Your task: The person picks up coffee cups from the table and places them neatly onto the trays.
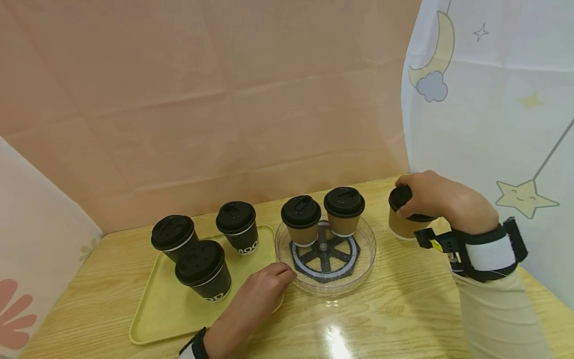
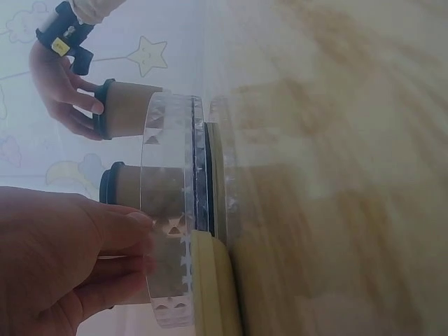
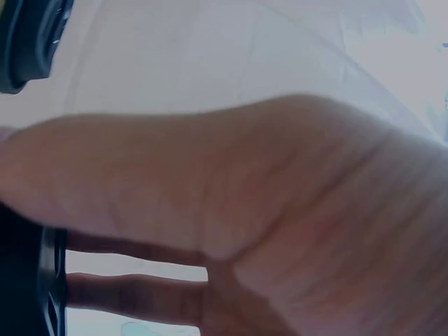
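Note:
At the right of the head view, my right hand grips a brown paper cup by its black lid, fingers over the top. The cup stands upright on or just over the table; I cannot tell which. My left hand pinches the near left rim of a clear round turntable tray; its thumb and fingers meet at the wall in the left wrist view. Inside the tray, two lidded brown cups stand upright at the back: a left one and a right one.
A yellow tray lies left of the turntable, touching or nearly touching it. On it stand three black lidded cups: one at the back, one at the front, one at the left. Cloth walls enclose the wooden table.

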Tool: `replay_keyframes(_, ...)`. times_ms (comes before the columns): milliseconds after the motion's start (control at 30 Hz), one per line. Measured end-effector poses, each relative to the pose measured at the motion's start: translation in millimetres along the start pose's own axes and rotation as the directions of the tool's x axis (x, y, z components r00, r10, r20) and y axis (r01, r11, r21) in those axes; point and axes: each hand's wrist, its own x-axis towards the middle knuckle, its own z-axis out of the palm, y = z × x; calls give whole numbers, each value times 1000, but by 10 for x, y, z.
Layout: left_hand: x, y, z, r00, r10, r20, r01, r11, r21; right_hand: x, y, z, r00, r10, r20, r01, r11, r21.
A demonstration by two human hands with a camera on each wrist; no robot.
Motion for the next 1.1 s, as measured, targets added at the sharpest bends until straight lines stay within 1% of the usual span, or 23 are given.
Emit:
replay_keyframes(233,3,6,-6,1000,-8,7,8,1000,0,-105,-122,-56,1000,-3,-23,2,1000,-12)
replay_keyframes(467,3,3,-8,1000,-10,7,10,1000,-7,-171,-239,-59,997,-32,-63,31,999,-21)
replay_keyframes(733,-1,3,-4,1000,-13,-1,13,1000,-10,-267,-399,-82,996,-57,-74,56,998,-9)
replay_keyframes(967,-1,5,-2,1000,-8,-5,8,1000,-10,-303,-529,-47,986,-121,-112,118,992,-35)
replay_keyframes(1100,-2,5,-1,1000,-6,-7,6,1000,-11,-312,-616,-15,973,-186,-139,182,982,-43)
